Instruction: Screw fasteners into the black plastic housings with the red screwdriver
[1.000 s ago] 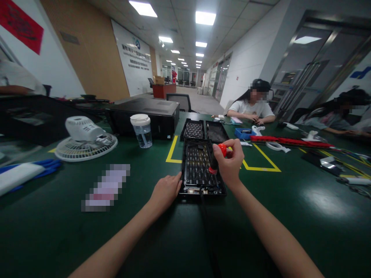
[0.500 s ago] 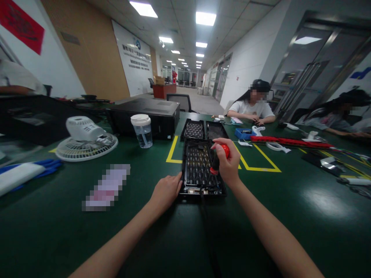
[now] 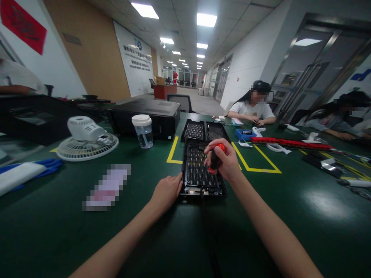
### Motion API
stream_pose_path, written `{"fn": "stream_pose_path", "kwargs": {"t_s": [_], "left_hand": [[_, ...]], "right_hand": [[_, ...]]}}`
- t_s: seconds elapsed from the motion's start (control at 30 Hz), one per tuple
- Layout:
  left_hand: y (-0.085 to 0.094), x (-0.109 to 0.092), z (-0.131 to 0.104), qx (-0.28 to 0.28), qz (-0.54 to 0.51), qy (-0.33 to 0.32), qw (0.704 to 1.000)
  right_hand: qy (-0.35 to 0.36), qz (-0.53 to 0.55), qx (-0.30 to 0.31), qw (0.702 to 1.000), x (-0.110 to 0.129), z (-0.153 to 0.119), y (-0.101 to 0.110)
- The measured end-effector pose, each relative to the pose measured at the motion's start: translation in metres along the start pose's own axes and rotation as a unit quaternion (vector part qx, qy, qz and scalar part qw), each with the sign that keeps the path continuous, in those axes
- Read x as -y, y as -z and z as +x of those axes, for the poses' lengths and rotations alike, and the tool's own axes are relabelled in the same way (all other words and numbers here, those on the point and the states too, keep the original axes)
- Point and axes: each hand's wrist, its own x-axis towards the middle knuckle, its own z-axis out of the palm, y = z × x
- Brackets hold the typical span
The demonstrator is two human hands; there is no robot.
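Observation:
A black LED lamp housing (image 3: 185,154) lies on the green table before me, with rows of clear lens-like bumps and small parts along its near end. My left hand (image 3: 166,191) grips its left edge near the front corner, fingertips against the side wall. Above the right half of the housing, my right hand (image 3: 227,158) is wrapped round a screwdriver (image 3: 214,157) with a red and black handle. The handle leans, and its tip is too dark and blurred to make out. A dark cable (image 3: 203,204) runs from the near end toward me.
Behind the housing lies another black case (image 3: 194,129) with similar bumps. A lidded cup (image 3: 145,135), a white fan (image 3: 87,144) and a large black box (image 3: 147,112) stand left. To the right are a blue tray (image 3: 245,134), a red strip (image 3: 290,143) and a seated person (image 3: 252,106).
My right hand has shifted slightly left with the screwdriver, and its fingers have loosened and spread around the handle. My left hand and the housing have stayed in place.

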Motion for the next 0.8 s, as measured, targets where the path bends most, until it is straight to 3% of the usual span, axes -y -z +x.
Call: {"fn": "stream_pose_path", "kwargs": {"t_s": [0.8], "left_hand": [[-0.0046, 0.0026, -0.0003, -0.016, 0.005, -0.015, 1.000]], "right_hand": [[-0.035, 0.051, 0.033, 0.998, 0.0053, 0.0007, 0.0033]]}}
